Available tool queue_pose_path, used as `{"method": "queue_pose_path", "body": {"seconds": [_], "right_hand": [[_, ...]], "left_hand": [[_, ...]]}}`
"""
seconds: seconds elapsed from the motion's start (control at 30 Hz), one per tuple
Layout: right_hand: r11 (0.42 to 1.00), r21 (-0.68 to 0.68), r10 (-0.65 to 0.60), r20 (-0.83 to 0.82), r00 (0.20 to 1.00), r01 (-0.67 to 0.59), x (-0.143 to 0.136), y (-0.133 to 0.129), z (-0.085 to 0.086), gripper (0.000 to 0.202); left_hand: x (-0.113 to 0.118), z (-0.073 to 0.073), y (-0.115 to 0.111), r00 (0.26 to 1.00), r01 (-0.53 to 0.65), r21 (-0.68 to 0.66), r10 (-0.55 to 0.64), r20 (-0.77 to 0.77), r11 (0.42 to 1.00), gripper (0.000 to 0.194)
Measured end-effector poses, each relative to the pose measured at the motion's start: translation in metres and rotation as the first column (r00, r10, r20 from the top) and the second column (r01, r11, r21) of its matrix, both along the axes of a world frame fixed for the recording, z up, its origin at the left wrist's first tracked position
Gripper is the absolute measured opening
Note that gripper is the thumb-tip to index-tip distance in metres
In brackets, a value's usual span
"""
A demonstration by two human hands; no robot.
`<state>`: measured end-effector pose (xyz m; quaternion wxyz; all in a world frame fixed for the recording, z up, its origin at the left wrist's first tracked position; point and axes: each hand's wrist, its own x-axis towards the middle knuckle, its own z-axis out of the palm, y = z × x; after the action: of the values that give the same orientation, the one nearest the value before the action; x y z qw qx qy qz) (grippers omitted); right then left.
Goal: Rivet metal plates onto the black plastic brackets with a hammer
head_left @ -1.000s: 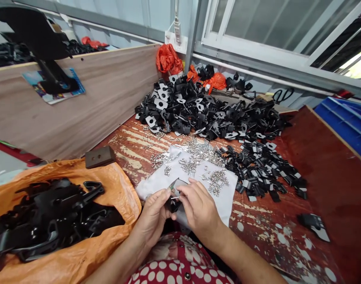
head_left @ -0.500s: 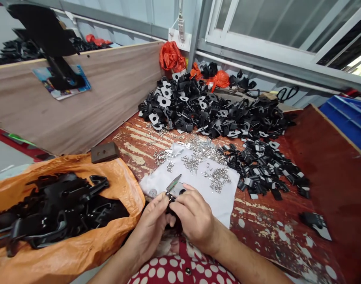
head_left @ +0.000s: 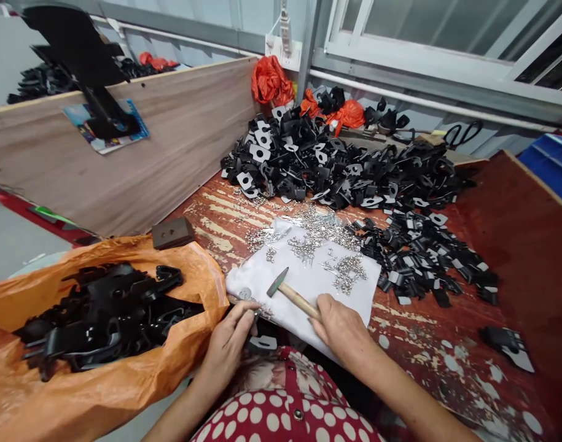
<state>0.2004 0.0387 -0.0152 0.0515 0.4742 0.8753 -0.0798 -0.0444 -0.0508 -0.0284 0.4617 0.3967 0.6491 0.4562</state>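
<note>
My right hand (head_left: 343, 325) is wrapped round the wooden handle of a small hammer (head_left: 299, 299), whose metal head lies over the white cloth (head_left: 294, 261). At the table's front edge, my left hand (head_left: 232, 334) is closed, thumb and fingers pinched together on a black plastic part with a grey face (head_left: 263, 342). A tiny shiny bit shows at the fingertips, too small to name. The hammer head is above and to the right of these fingertips, apart from them. Small metal pins (head_left: 349, 273) lie in heaps on the cloth.
An orange sack (head_left: 207, 276) of black plastic parts (head_left: 110, 313) stands at the left, a brown block (head_left: 172, 233) beside its rim. Black pieces are piled at the back (head_left: 336, 153) and right (head_left: 414, 255). Wooden boards (head_left: 170, 141) wall the sides. One black piece (head_left: 506, 347) lies apart.
My hands were together around the black part; now they are apart. My right hand has moved right and grips the hammer by its handle. The left has lowered slightly at the table edge.
</note>
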Motion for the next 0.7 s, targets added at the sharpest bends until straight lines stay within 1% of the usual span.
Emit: {"method": "queue_pose_path", "body": {"seconds": [0.03,0.07,0.1,0.13,0.2,0.27,0.3,0.37,0.47,0.6,0.63,0.7], "right_hand": [[0.999,-0.042,-0.016,-0.007,1.0,0.016,0.003,-0.002,0.002,0.011],[0.998,-0.061,-0.016,-0.039,0.999,0.014,0.007,-0.004,0.005,0.017],[0.999,-0.053,0.005,-0.097,0.995,-0.01,0.01,-0.006,0.01,0.026],[0.999,-0.018,0.042,-0.173,0.984,-0.046,0.014,-0.01,0.015,0.035],[0.99,0.097,0.127,-0.331,0.935,-0.1,0.02,-0.018,0.025,0.048],[0.974,0.197,0.194,-0.447,0.873,-0.115,0.022,-0.026,0.029,0.053],[0.966,0.226,0.219,-0.472,0.854,-0.123,0.021,-0.03,0.029,0.054],[0.958,0.241,0.25,-0.451,0.857,-0.152,0.016,-0.034,0.023,0.054],[0.963,0.199,0.246,-0.374,0.894,-0.182,0.011,-0.036,0.013,0.052],[0.966,0.214,0.226,-0.434,0.872,-0.143,0.013,-0.039,0.01,0.056],[0.971,0.186,0.214,-0.425,0.88,-0.147,0.013,-0.04,0.01,0.056],[0.985,0.078,0.17,-0.388,0.906,-0.151,0.011,-0.04,0.011,0.054]], "left_hand": [[0.004,-0.006,0.006,1.0,0.006,0.004,-0.006,-0.003,1.0,0.037],[0.008,-0.011,0.011,1.0,0.009,0.008,-0.009,-0.006,1.0,0.036],[0.011,-0.015,0.015,1.0,0.009,0.013,-0.009,-0.008,1.0,0.036],[0.013,-0.019,0.019,1.0,0.006,0.021,-0.005,-0.011,1.0,0.036],[0.016,-0.022,0.022,1.0,-0.009,0.042,0.009,-0.017,0.999,0.037],[0.016,-0.023,0.021,1.0,-0.025,0.056,0.026,-0.013,0.998,0.037],[0.016,-0.023,0.021,0.999,-0.033,0.061,0.033,-0.01,0.998,0.037],[0.016,-0.024,0.02,0.999,-0.045,0.07,0.046,-0.007,0.996,0.036],[0.016,-0.023,0.019,0.998,-0.062,0.075,0.063,-0.003,0.995,0.035],[0.016,-0.024,0.02,0.997,-0.08,0.06,0.08,0.007,0.995,0.033],[0.016,-0.025,0.02,0.997,-0.082,0.054,0.081,0.01,0.995,0.034],[0.014,-0.024,0.02,0.996,-0.085,0.041,0.084,0.021,0.996,0.037]]}}
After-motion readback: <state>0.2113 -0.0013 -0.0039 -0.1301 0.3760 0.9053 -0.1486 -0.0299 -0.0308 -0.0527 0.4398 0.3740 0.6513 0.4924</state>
